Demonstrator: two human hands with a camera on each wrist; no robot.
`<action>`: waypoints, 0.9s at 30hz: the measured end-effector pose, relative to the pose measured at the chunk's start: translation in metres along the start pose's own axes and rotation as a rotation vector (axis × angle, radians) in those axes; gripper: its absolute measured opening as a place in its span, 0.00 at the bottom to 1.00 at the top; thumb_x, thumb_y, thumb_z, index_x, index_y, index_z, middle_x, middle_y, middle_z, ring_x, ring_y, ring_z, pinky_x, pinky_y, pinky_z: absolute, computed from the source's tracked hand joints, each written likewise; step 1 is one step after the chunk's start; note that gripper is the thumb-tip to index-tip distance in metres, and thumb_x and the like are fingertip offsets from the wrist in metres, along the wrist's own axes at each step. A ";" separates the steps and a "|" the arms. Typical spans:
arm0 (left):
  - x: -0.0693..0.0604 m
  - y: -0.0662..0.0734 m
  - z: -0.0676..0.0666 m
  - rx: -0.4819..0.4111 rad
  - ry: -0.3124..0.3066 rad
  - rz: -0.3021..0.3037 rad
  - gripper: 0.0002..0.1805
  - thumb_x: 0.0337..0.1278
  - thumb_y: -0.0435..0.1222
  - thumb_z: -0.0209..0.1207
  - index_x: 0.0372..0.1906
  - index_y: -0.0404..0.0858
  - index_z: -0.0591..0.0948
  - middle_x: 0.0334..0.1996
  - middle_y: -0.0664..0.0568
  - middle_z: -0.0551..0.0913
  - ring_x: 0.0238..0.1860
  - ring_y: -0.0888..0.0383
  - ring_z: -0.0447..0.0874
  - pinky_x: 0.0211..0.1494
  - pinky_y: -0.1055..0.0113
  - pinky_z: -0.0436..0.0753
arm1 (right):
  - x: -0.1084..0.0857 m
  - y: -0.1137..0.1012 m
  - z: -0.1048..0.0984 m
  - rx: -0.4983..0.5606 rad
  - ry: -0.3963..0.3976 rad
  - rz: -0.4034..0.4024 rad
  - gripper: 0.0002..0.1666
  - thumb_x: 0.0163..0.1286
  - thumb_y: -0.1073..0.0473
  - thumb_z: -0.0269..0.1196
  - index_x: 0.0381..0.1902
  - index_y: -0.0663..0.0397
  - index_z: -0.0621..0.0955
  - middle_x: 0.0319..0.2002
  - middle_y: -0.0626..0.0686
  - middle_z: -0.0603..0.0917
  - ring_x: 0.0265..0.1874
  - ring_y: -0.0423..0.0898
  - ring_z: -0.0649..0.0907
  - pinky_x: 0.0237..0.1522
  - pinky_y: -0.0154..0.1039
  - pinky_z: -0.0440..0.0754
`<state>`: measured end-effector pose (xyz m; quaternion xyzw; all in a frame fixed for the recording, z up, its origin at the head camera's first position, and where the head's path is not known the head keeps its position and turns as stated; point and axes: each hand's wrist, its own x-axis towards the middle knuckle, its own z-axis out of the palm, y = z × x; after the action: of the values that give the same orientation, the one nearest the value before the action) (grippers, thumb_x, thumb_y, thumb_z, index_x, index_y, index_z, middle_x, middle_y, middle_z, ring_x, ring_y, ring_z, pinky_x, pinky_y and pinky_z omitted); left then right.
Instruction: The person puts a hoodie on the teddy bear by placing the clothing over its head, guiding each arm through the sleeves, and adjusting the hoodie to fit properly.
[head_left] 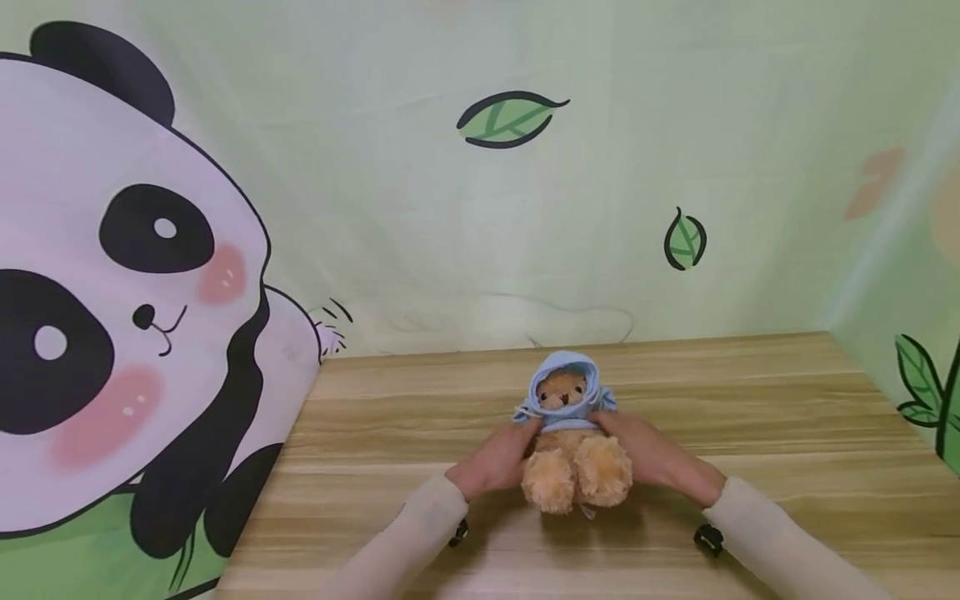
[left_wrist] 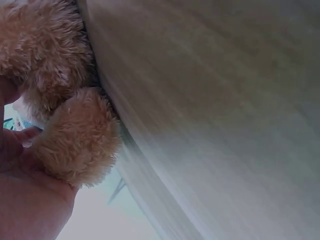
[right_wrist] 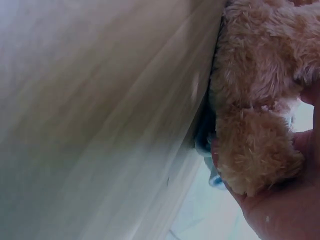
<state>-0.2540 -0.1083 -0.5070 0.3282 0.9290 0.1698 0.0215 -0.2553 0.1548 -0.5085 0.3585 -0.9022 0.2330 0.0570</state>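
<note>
A light brown teddy bear [head_left: 567, 440] in a blue hooded top [head_left: 564, 362] sits on the wooden table, facing the head camera with both feet forward. My left hand [head_left: 497, 462] grips its side from the left, and my right hand [head_left: 654, 454] grips the opposite side. The thumbs lie at the front near the hem of the top; the other fingers are mostly hidden by the bear. In the left wrist view, brown fur [left_wrist: 80, 137] lies against the left palm [left_wrist: 35, 202]. The right wrist view likewise has a furry limb [right_wrist: 257, 150] within the right hand [right_wrist: 287, 212].
The wooden table [head_left: 405, 417] meets a pale green backdrop [head_left: 375, 167] at its back edge. A large printed panda [head_left: 187, 308] fills the left side, and printed leaves [head_left: 506, 119] mark the backdrop. Black straps [head_left: 708, 540] sit below the light sleeves.
</note>
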 end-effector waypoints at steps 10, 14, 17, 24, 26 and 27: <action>0.001 0.005 -0.003 0.056 -0.026 0.006 0.28 0.62 0.44 0.60 0.65 0.43 0.70 0.46 0.44 0.86 0.46 0.48 0.86 0.52 0.59 0.83 | 0.007 0.002 0.001 0.054 -0.012 -0.019 0.29 0.64 0.45 0.65 0.56 0.56 0.77 0.48 0.57 0.85 0.46 0.55 0.84 0.48 0.50 0.83; 0.001 0.006 -0.005 0.054 -0.051 -0.018 0.29 0.64 0.47 0.58 0.67 0.43 0.68 0.51 0.43 0.84 0.50 0.47 0.85 0.56 0.58 0.82 | 0.007 0.000 -0.003 0.061 -0.017 -0.032 0.29 0.65 0.45 0.64 0.57 0.57 0.77 0.49 0.58 0.85 0.47 0.56 0.84 0.49 0.51 0.82; 0.001 0.006 -0.008 0.043 -0.065 -0.035 0.30 0.68 0.48 0.54 0.70 0.43 0.66 0.61 0.43 0.79 0.59 0.46 0.80 0.63 0.57 0.78 | 0.004 -0.001 -0.006 0.040 -0.018 -0.020 0.32 0.65 0.46 0.64 0.60 0.60 0.75 0.53 0.62 0.83 0.51 0.60 0.83 0.53 0.54 0.81; 0.006 0.003 -0.017 -0.110 -0.020 -0.044 0.32 0.67 0.58 0.52 0.68 0.45 0.70 0.60 0.49 0.79 0.57 0.52 0.79 0.60 0.59 0.78 | 0.001 -0.003 -0.008 -0.096 0.102 -0.039 0.29 0.62 0.51 0.65 0.58 0.60 0.77 0.54 0.63 0.81 0.52 0.62 0.81 0.52 0.58 0.79; 0.006 0.001 -0.017 -0.193 -0.014 -0.076 0.31 0.65 0.59 0.54 0.66 0.46 0.72 0.59 0.50 0.79 0.57 0.53 0.79 0.60 0.59 0.78 | 0.002 -0.004 -0.008 -0.134 0.162 -0.063 0.27 0.60 0.53 0.67 0.55 0.58 0.79 0.52 0.60 0.82 0.48 0.59 0.82 0.49 0.55 0.81; 0.005 -0.001 -0.016 -0.233 -0.003 -0.091 0.30 0.65 0.58 0.55 0.65 0.47 0.73 0.58 0.51 0.80 0.57 0.54 0.79 0.60 0.59 0.78 | 0.002 -0.004 -0.009 -0.141 0.185 -0.074 0.24 0.59 0.57 0.67 0.54 0.56 0.80 0.51 0.58 0.82 0.47 0.58 0.83 0.48 0.54 0.82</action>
<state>-0.2609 -0.1103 -0.4917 0.2812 0.9168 0.2750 0.0686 -0.2548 0.1550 -0.4983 0.3637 -0.8933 0.1987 0.1737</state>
